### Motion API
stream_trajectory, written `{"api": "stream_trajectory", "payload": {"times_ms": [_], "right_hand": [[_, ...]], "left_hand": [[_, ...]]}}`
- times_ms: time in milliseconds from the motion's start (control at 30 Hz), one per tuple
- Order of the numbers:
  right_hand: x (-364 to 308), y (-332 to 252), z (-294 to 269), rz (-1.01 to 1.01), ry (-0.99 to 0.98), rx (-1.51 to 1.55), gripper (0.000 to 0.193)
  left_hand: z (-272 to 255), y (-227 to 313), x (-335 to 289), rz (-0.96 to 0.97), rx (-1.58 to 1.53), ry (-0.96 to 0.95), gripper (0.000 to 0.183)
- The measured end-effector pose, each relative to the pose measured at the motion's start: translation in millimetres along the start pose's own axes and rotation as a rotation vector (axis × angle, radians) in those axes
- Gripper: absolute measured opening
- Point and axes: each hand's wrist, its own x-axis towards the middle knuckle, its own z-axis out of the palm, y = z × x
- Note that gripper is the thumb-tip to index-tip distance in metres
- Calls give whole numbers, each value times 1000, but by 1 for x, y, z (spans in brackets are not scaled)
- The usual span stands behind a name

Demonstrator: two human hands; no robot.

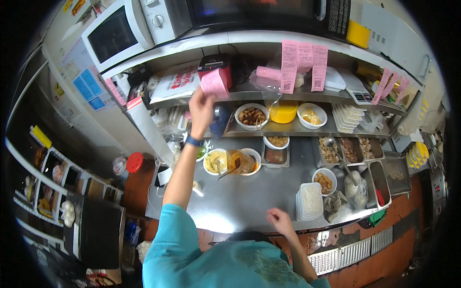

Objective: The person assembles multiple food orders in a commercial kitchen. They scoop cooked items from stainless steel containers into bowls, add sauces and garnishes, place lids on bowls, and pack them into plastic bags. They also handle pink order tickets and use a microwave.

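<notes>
- Left hand (201, 106) is raised to the upper shelf (249, 93), fingers pinching the lower edge of a pink slip (214, 82) that comes out of the small red-and-black printer (214, 64).
- Slip location: about 11 o'clock from the bench (240, 201) centre, just above the left hand, touching the printer's front.
- Handling (judgement): thin paper, very light, limp, tears easily; it will curl or crease under a hard pinch. Not slippery when dry.
- Best hold (judgement): free lower corner, thumb against fingers, pulling across the printer's mouth so it tears clean.
- Orientation: the slip hangs tilted, long axis running roughly 11 to 5 o'clock, free end pointing down toward the hand, top end at the printer.
- Right hand (279, 220) sits low at the near bench edge, about 5 o'clock, fingers loosely curled; it holds nothing that I can see.
- Near the right hand: a stack of clear lidded tubs (310, 200), at its 2 o'clock, apart from it.
- More pink slips (304, 65) hang from the top shelf edge at 1 o'clock, long axes vertical.
- Bowls (252, 116) of food stand on the lower shelf, right of the left hand.
</notes>
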Motion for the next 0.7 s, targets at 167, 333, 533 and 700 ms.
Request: {"api": "stream_trajectory", "payload": {"times_ms": [167,333,533,700], "right_hand": [[57,-108,-10,-194,-468,931,52],[76,-156,15,29,-706,1139,50],[46,-108,86,-47,-471,641,23],[52,-92,113,-291,-141,151,17]], "left_hand": [[-19,79,-183,-315,92,-242,24],[-28,133,-325,-657,90,-440,21],[-52,147,-384,-1129,-139,-421,40],[-60,107,-382,-1229,-276,-421,33]]}}
